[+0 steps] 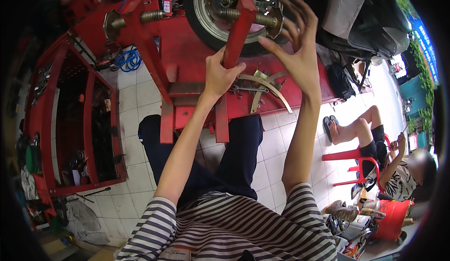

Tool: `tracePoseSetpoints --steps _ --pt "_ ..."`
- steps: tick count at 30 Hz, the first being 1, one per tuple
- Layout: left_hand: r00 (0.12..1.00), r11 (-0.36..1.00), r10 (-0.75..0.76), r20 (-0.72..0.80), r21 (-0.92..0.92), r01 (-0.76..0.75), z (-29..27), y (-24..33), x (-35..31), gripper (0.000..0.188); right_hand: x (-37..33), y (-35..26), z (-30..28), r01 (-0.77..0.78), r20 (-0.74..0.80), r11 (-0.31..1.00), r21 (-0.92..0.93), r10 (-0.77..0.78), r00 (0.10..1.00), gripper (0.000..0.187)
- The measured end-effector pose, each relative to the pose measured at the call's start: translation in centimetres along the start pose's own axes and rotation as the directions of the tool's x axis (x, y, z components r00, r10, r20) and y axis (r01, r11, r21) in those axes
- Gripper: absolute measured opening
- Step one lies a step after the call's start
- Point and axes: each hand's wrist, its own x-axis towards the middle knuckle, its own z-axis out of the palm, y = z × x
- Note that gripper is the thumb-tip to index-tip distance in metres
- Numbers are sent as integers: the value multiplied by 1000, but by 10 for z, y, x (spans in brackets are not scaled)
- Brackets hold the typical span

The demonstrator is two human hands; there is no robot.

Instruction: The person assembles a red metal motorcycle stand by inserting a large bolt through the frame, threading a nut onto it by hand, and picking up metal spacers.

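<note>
My left hand [218,75] is wrapped around the right red post [239,32] of a metal clamp stand. A threaded screw [229,14] passes through the top of that post and ends in a worn metal plate [277,22]. Beside this plate my right hand [300,57] is raised and holds nothing, its fingers spread and curved; whether a fingertip touches the plate I cannot tell. The stand's left post [152,57] carries a similar screw [152,15]. Right behind the stand is a motorcycle wheel [197,24].
On the red platform [183,50] lie curved metal strips [276,92], a wrench [251,89] and several nuts. A red cabinet [86,120] stands left, near a coiled blue hose [128,59]. At right a person sits on a red chair [347,155], with a cluttered tool pile [349,226] nearby.
</note>
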Motion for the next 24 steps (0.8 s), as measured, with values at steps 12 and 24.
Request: tracePoseSetpoints --steps 12,24 --pt "1000 1000 0 -4 4 0 -2 9 -1 21 10 -6 -5 -169 54 984 -61 172 984 48" --pt "998 997 -49 26 66 47 -8 10 -2 39 4 -20 -10 -230 67 960 -159 243 968 48"
